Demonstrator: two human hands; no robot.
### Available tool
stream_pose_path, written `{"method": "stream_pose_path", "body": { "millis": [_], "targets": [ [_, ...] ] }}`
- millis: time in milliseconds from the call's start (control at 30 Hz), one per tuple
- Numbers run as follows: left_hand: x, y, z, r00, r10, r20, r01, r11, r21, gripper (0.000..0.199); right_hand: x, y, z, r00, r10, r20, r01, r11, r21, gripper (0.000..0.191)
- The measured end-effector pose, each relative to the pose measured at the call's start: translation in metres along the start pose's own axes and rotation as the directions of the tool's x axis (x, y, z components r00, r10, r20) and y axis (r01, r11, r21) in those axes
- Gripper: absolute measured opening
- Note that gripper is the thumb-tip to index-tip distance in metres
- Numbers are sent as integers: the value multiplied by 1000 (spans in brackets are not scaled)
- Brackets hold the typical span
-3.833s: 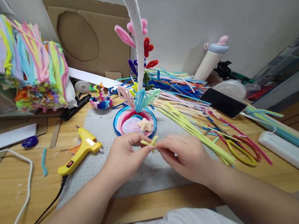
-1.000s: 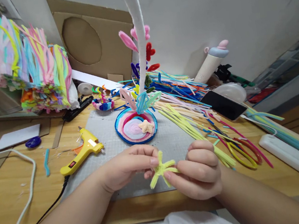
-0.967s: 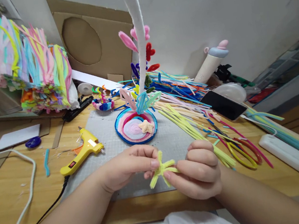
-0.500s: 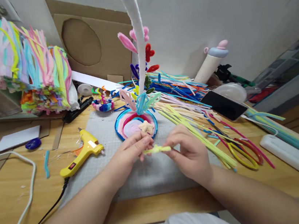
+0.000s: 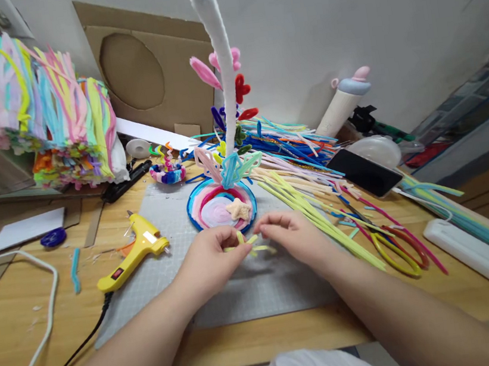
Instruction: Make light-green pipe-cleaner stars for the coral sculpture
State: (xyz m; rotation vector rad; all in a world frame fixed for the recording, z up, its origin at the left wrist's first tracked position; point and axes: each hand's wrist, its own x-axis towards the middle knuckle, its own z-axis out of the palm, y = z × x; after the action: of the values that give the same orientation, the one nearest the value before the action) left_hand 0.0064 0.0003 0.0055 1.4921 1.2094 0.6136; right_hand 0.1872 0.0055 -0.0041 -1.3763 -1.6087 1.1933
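Note:
Thumb and fingers of my left hand (image 5: pixel 218 255) pinch a small bent piece of pale yellow pipe cleaner (image 5: pixel 252 242) above the grey cutting mat (image 5: pixel 255 298). Just right of that piece is my right hand (image 5: pixel 291 234), its thumb and fingers slightly apart with nothing visible between them. Behind both hands lies a round coiled base (image 5: pixel 197 213) in blue, pink and lilac, bearing a beige star (image 5: pixel 238 209). A tall white fuzzy stem (image 5: pixel 227 77) rises behind it, with coloured loops and petals around it.
On the left are a yellow glue gun (image 5: pixel 131 252) and its cord. Yellow pipe cleaners (image 5: pixel 321 221), scissors (image 5: pixel 395 253), a phone (image 5: pixel 364 172) and a white power strip (image 5: pixel 484 259) lie right. Pipe cleaner bundles (image 5: pixel 49 106) stand back left.
My right hand has let go of the yellow piece and opened slightly. The piece has turned in my left hand, and its bent strands now show.

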Motion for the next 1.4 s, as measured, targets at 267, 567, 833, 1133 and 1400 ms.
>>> {"method": "stream_pose_path", "body": {
  "millis": [267, 567, 833, 1133, 1400],
  "targets": [
    [-4, -6, 10, 923, -12, 384, 72, 987, -144, 23, 31, 26, 0, 875, -476, -91, 399, 814, -423, 40],
    [-5, -6, 12, 931, -10, 366, 80, 981, -177, 27, 37, 28, 17, 900, -413, -136, 328, 850, -411, 39],
    [-7, -7, 12, 933, -10, 360, 71, 985, -155, 25, 13, 10, 8, 993, 67, 102, -121, 602, 789, 28],
    [-6, -9, 11, 940, 20, 341, 4, 998, -68, 20, 6, 3, 11, 949, 159, 273, -312, 329, 891, 19],
    [-6, -11, 11, 938, 30, 345, -4, 997, -77, 20, 7, 9, 14, 955, 145, 260, -295, 335, 895, 20]
  ]
}}
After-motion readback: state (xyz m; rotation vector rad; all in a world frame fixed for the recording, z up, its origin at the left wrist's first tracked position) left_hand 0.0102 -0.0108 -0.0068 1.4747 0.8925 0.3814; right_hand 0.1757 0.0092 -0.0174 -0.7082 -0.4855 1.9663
